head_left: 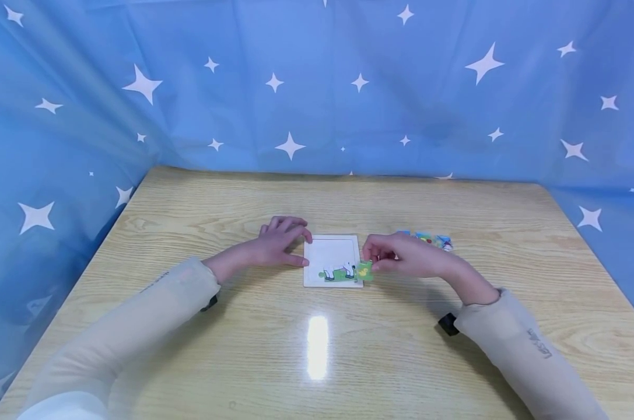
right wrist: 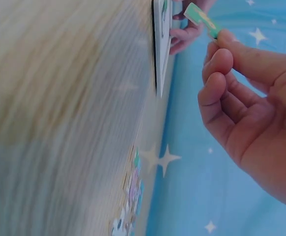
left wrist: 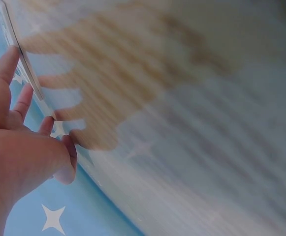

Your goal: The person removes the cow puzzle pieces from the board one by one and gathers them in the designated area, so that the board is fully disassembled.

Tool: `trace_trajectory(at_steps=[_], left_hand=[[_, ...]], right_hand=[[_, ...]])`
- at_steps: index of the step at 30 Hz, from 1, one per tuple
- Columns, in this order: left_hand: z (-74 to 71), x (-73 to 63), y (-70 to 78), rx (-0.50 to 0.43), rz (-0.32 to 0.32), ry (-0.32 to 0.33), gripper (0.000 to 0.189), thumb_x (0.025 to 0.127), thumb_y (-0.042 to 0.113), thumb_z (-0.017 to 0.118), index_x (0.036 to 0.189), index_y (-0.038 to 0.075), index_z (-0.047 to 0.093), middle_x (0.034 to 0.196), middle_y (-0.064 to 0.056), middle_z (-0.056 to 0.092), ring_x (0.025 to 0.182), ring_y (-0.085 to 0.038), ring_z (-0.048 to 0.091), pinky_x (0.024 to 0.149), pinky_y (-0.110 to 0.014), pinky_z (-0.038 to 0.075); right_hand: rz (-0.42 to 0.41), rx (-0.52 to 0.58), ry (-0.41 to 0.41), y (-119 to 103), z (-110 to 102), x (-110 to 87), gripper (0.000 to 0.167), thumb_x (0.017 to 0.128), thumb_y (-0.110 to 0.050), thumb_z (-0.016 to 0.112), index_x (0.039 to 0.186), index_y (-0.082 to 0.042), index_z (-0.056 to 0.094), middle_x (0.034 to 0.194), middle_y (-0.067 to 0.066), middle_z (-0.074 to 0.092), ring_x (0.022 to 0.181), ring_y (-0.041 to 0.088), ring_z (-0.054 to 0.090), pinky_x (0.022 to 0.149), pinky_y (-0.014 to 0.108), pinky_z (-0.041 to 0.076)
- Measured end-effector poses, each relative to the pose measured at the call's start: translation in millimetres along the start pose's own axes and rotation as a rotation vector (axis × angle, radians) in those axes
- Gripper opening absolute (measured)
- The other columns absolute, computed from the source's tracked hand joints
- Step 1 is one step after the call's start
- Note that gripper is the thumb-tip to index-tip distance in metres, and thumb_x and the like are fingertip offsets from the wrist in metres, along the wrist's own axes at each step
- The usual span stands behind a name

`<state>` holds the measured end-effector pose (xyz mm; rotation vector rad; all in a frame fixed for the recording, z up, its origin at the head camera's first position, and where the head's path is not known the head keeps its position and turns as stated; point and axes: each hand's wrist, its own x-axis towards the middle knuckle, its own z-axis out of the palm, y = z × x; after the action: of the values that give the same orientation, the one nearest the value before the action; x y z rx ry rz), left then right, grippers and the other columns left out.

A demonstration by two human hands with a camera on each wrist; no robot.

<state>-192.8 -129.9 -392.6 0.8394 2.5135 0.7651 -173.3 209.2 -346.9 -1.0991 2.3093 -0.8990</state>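
Note:
A white puzzle tray (head_left: 329,252) lies on the table, with a green and white piece (head_left: 339,272) showing animal legs set along its lower edge. My left hand (head_left: 282,242) rests at the tray's left side, thumb and fingers spread along the border. Between thumb and forefinger, my right hand (head_left: 406,255) pinches a green jigsaw piece (head_left: 365,270) with a yellow figure on it. That piece overlaps the tray's lower right corner in the head view; in the right wrist view the pinched piece (right wrist: 202,19) is tilted, held up off the table.
Several colourful loose pieces (head_left: 444,242) lie behind the right hand, partly hidden by it. The wooden table (head_left: 243,350) reaches back to a blue curtain (head_left: 327,87) with white stars. A bright light reflection falls in front of the tray.

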Motion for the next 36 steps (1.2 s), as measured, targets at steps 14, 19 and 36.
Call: trace_trajectory(at_steps=[14, 19, 36], left_hand=[[-2.9, -0.4, 2.4, -0.01, 0.003, -0.013, 0.043, 0.106, 0.035, 0.076, 0.139, 0.016, 0.056, 0.175, -0.021, 0.028, 0.157, -0.051, 0.017, 0.115, -0.063, 0.025], [-3.5, -1.7, 3.8, -0.014, 0.001, -0.016, 0.043, 0.106, 0.035, 0.076, 0.138, 0.016, 0.056, 0.176, -0.02, 0.028, 0.157, -0.051, 0.017, 0.115, -0.062, 0.025], [-3.2, -0.3, 1.8, -0.003, -0.007, -0.015, 0.043, 0.105, 0.035, 0.077, 0.138, 0.016, 0.057, 0.175, -0.02, 0.028, 0.157, -0.05, 0.017, 0.116, -0.064, 0.024]], right_hand=[[0.021, 0.011, 0.019, 4.0, -15.2, -24.1, 0.011, 0.106, -0.002, 0.072, 0.109, -0.011, 0.067, 0.095, -0.007, 0.064, 0.082, 0.01, 0.059, 0.074, 0.028, 0.05], [0.028, 0.021, 0.022, 11.2, -20.0, -32.0, 0.011, 0.106, -0.002, 0.073, 0.112, -0.01, 0.069, 0.096, -0.006, 0.065, 0.08, 0.01, 0.058, 0.071, 0.028, 0.05], [0.126, 0.025, 0.014, 27.9, -23.7, -43.5, 0.012, 0.106, 0.001, 0.071, 0.112, -0.009, 0.068, 0.09, -0.005, 0.063, 0.077, 0.013, 0.056, 0.072, 0.029, 0.049]])
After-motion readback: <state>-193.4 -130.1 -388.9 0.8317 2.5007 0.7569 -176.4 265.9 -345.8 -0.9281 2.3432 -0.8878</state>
